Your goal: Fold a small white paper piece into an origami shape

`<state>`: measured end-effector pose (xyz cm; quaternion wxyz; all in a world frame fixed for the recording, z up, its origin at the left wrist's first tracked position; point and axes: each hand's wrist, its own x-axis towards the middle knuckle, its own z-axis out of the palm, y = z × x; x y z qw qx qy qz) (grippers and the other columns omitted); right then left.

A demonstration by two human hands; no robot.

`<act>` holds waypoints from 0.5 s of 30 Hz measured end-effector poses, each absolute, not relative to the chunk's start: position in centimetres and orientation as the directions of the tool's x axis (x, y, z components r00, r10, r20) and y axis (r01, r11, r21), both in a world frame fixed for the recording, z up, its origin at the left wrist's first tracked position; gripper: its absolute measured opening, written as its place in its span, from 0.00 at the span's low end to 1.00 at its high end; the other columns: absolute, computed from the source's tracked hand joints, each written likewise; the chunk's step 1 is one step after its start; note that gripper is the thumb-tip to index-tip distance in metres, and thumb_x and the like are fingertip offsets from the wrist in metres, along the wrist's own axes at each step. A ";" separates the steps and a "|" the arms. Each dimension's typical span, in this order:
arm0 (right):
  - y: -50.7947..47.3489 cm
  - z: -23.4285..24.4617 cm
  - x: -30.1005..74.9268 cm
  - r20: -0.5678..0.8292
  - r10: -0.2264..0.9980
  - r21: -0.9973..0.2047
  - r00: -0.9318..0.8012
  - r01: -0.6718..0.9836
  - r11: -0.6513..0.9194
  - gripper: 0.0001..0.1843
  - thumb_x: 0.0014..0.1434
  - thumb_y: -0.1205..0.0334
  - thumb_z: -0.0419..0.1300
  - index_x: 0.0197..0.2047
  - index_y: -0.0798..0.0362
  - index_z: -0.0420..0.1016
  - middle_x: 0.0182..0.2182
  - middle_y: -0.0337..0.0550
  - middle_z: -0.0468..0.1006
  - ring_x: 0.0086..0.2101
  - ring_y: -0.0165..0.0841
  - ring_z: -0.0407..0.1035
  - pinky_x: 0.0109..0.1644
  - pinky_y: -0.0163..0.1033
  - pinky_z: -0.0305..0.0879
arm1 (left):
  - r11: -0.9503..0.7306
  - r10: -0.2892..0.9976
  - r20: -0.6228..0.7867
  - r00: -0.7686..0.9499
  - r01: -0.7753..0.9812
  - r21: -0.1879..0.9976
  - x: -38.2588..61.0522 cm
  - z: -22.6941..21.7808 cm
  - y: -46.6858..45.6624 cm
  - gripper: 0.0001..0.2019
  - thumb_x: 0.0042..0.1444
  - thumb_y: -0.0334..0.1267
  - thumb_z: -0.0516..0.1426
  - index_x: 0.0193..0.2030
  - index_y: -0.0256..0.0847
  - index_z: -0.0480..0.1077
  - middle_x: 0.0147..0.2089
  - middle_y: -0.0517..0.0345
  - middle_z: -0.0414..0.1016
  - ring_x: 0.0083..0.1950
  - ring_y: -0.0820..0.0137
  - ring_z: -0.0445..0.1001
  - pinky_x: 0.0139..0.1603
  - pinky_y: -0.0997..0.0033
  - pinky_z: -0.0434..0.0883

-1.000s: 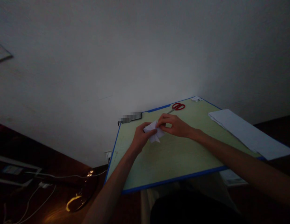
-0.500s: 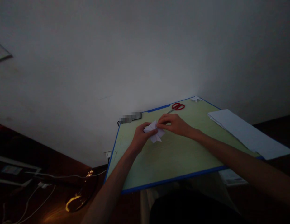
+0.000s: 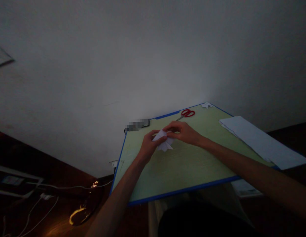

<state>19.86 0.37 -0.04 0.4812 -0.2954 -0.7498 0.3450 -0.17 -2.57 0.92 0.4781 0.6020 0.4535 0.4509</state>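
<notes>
A small piece of folded white paper (image 3: pixel 165 145), with several pointed flaps, is held above the middle of the table (image 3: pixel 182 168). My left hand (image 3: pixel 149 144) grips its left side, the thumb lying across the front. From the right, my right hand (image 3: pixel 183 131) pinches the paper's upper right edge between thumb and fingers. The fingers hide part of the paper. Just beyond my right hand lie scissors with red handles (image 3: pixel 188 113), their blades pointing toward the left.
White paper sheets (image 3: pixel 256 138) lie along the table's right side, overhanging the edge. Another small folded paper piece (image 3: pixel 207 105) sits at the far corner. A dark, partly blurred flat object (image 3: pixel 144 124) rests at the back left. The wall (image 3: pixel 153 59) rises behind; white cables (image 3: pixel 69 187) run at lower left.
My right hand has shifted slightly and its fingers now reach further over the paper's upper right part. The paper has turned a little. My left hand keeps its grip.
</notes>
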 end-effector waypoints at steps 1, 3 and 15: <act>0.3 0.0 19.9 0.527 0.772 -0.791 -0.356 0.127 0.599 0.13 0.58 0.57 0.67 0.45 0.54 0.83 0.41 0.47 0.82 0.37 0.34 0.76 0.44 0.40 0.75 | -0.125 0.977 0.104 0.185 0.105 0.987 -0.2 0.9 -2.6 0.22 0.45 0.45 0.71 0.45 0.36 0.76 0.35 0.54 0.82 0.32 0.67 0.78 0.34 0.71 0.71; 0.5 0.0 20.0 0.550 0.771 -0.770 -0.321 0.164 0.617 0.13 0.62 0.54 0.64 0.45 0.53 0.83 0.41 0.47 0.81 0.36 0.33 0.75 0.40 0.38 0.73 | -0.117 0.976 0.098 0.195 0.090 0.989 -0.1 0.8 -2.5 0.22 0.45 0.44 0.71 0.45 0.36 0.76 0.34 0.54 0.82 0.31 0.68 0.78 0.34 0.72 0.71; 9.6 -3.7 15.4 0.379 0.764 -0.577 -0.522 0.512 0.636 0.20 0.63 0.68 0.61 0.59 0.55 0.75 0.50 0.50 0.73 0.44 0.33 0.72 0.51 0.38 0.69 | 0.035 0.968 0.002 0.252 -0.140 0.990 0.6 0.5 -2.8 0.20 0.42 0.40 0.71 0.41 0.37 0.76 0.34 0.55 0.81 0.29 0.70 0.76 0.31 0.73 0.69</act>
